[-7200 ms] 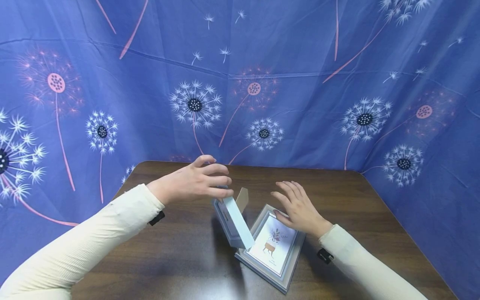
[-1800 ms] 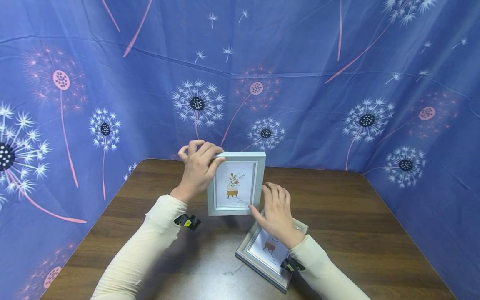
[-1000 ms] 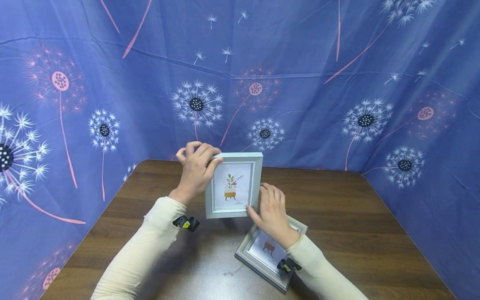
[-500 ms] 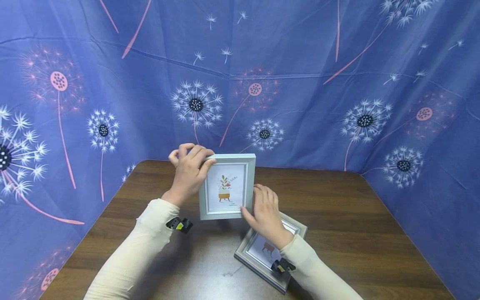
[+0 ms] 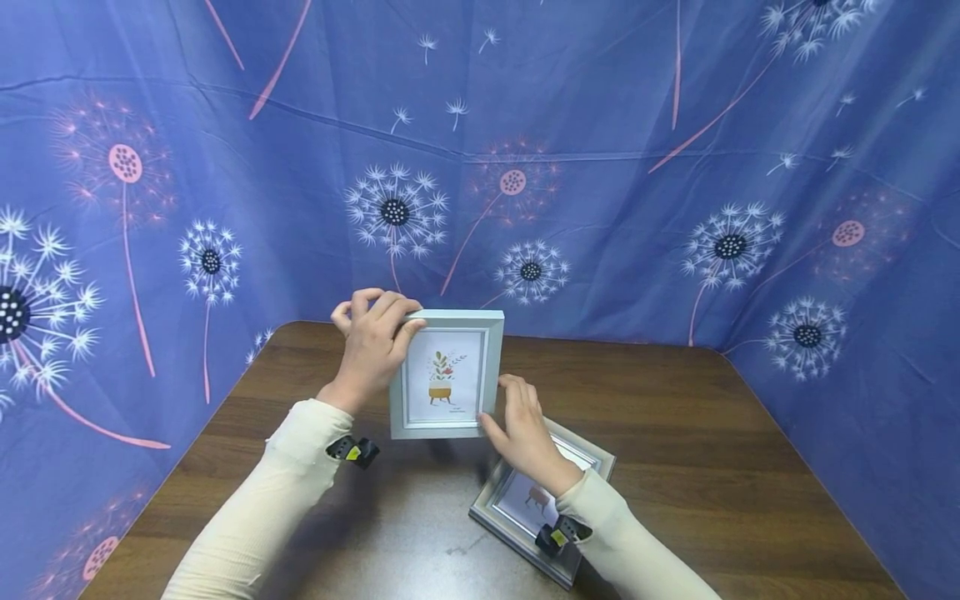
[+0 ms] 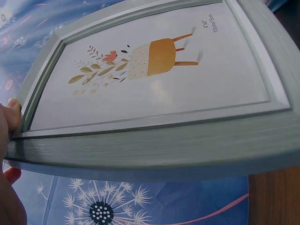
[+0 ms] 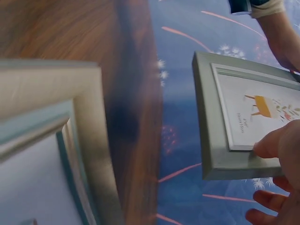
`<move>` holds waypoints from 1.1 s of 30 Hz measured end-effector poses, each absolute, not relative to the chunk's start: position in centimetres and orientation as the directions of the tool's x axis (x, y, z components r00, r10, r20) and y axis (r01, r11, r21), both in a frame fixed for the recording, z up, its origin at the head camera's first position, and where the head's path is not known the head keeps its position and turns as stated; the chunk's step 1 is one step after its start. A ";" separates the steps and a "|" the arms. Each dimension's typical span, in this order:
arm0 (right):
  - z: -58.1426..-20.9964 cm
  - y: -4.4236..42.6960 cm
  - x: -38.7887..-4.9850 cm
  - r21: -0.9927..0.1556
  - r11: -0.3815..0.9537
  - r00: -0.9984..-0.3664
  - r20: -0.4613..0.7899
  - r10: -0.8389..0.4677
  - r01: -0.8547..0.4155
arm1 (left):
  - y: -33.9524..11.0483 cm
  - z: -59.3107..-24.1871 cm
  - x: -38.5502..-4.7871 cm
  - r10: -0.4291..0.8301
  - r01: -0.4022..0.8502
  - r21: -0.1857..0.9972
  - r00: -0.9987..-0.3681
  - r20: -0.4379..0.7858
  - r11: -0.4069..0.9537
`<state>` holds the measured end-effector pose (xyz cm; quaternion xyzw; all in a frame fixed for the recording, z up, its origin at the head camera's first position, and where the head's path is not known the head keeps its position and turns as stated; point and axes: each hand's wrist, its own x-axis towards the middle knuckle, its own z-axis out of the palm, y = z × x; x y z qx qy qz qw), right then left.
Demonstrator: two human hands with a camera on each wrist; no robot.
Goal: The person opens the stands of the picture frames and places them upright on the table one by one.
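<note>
A pale green picture frame [image 5: 446, 375] faces me upright, showing a print of a plant in an orange pot. My left hand [image 5: 371, 342] grips its upper left corner, thumb on the front. At the lower right side my right hand [image 5: 528, 429] holds the edge, thumb on the front and fingers behind. The left wrist view shows the green frame [image 6: 164, 150] close up. Whether its bottom edge touches the table cannot be told. A second, silver-beige picture frame [image 5: 517, 497] lies face up below my right hand, partly hidden by that wrist.
The brown wooden table [image 5: 660, 417] reaches back to a blue dandelion-print cloth [image 5: 615, 208] hanging behind and at both sides. The lying frame's corner [image 7: 89, 122] looms close in the right wrist view. Black wrist straps [image 5: 352, 450] sit on both sleeves.
Earlier the left hand alone held the green frame edge-on and tilted; now it faces me and both hands hold it. Over the last second it has shifted slightly left. The lying frame stays put.
</note>
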<state>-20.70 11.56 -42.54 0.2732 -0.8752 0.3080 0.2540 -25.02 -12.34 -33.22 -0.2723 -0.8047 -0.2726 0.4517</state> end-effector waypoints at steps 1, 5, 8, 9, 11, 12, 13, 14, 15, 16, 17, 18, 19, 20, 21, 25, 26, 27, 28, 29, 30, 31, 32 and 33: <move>-42.4 11.5 -20.7 -0.439 0.641 -0.740 0.590 -0.323 -0.630 | -12.4 -33.2 -25.0 0.193 0.685 0.190 -0.442 0.876 0.704; -41.9 11.6 -20.7 -0.590 0.549 -0.802 0.497 -0.331 -0.592 | -12.7 -33.2 -25.0 0.199 0.683 0.187 -0.445 0.873 0.706; -41.7 11.7 -20.9 -0.686 0.473 -0.833 0.434 -0.343 -0.552 | -13.0 -33.3 -25.0 0.199 0.674 0.189 -0.455 0.868 0.714; -41.6 11.7 -21.0 -0.715 0.447 -0.841 0.415 -0.346 -0.537 | -13.1 -33.3 -25.0 0.199 0.671 0.190 -0.458 0.867 0.717; -41.6 11.7 -21.1 -0.769 0.395 -0.855 0.375 -0.359 -0.503 | -13.2 -33.3 -25.0 0.197 0.666 0.192 -0.462 0.865 0.721; -41.6 11.7 -21.2 -0.790 0.377 -0.861 0.355 -0.364 -0.484 | -13.3 -33.3 -25.0 0.197 0.666 0.191 -0.462 0.865 0.721; -41.6 11.7 -21.3 -0.809 0.356 -0.865 0.338 -0.371 -0.468 | -13.4 -33.3 -25.0 0.196 0.665 0.192 -0.462 0.865 0.722; -41.6 11.7 -21.3 -0.828 0.336 -0.870 0.320 -0.375 -0.449 | -13.4 -33.3 -25.0 0.196 0.665 0.191 -0.461 0.866 0.722; -41.6 11.7 -21.4 -0.848 0.313 -0.875 0.301 -0.380 -0.428 | -13.5 -33.3 -25.0 0.197 0.666 0.189 -0.459 0.866 0.722; -41.5 11.7 -21.4 -0.867 0.290 -0.878 0.282 -0.386 -0.405 | -13.6 -33.2 -25.0 0.198 0.667 0.188 -0.459 0.866 0.721; -41.5 11.7 -21.4 -0.884 0.271 -0.883 0.261 -0.389 -0.381 | -13.6 -33.2 -25.0 0.200 0.668 0.186 -0.456 0.867 0.720; -41.4 11.7 -21.4 -0.901 0.250 -0.889 0.241 -0.389 -0.354 | -13.7 -33.2 -25.0 0.201 0.669 0.185 -0.455 0.867 0.720; -41.4 11.6 -21.4 -0.919 0.224 -0.895 0.220 -0.388 -0.324 | -13.8 -33.2 -25.0 0.203 0.670 0.184 -0.456 0.867 0.719; -41.4 11.6 -21.5 -0.935 0.200 -0.900 0.198 -0.388 -0.292 | -13.8 -33.2 -25.0 0.207 0.671 0.183 -0.457 0.865 0.718; -41.4 11.6 -21.5 -0.950 0.174 -0.906 0.175 -0.386 -0.258 | -13.9 -33.2 -25.0 0.209 0.671 0.183 -0.458 0.864 0.718; -41.5 11.4 -21.7 -0.984 0.075 -0.911 0.121 -0.394 -0.163 | -14.2 -33.3 -25.2 0.208 0.666 0.185 -0.465 0.861 0.723; -41.5 11.3 -21.8 -0.988 0.055 -0.911 0.113 -0.398 -0.147 | -14.2 -33.4 -25.2 0.207 0.665 0.186 -0.466 0.860 0.724; -41.6 11.3 -21.8 -0.991 0.037 -0.909 0.106 -0.402 -0.132 | -14.3 -33.4 -25.3 0.204 0.664 0.188 -0.467 0.861 0.724; -41.7 11.2 -21.9 -0.992 0.025 -0.909 0.100 -0.404 -0.120 | -14.4 -33.4 -25.3 0.203 0.664 0.190 -0.467 0.861 0.724; -41.7 11.2 -21.9 -0.994 0.016 -0.908 0.093 -0.408 -0.109 | -14.4 -33.4 -25.3 0.203 0.663 0.188 -0.467 0.861 0.725; -41.8 11.1 -22.0 -0.995 0.014 -0.908 0.087 -0.410 -0.101 | -14.5 -33.5 -25.4 0.202 0.662 0.191 -0.469 0.860 0.724; -41.8 11.0 -22.0 -0.995 0.013 -0.907 0.081 -0.413 -0.094 | -14.6 -33.5 -25.4 0.203 0.660 0.189 -0.470 0.859 0.727; -41.9 11.0 -22.0 -0.996 0.014 -0.907 0.071 -0.416 -0.084 | -14.6 -33.5 -25.4 0.204 0.658 0.189 -0.472 0.858 0.729; -41.9 10.9 -22.1 -0.997 0.015 -0.906 0.065 -0.419 -0.079 | -14.7 -33.5 -25.4 0.204 0.656 0.190 -0.475 0.856 0.731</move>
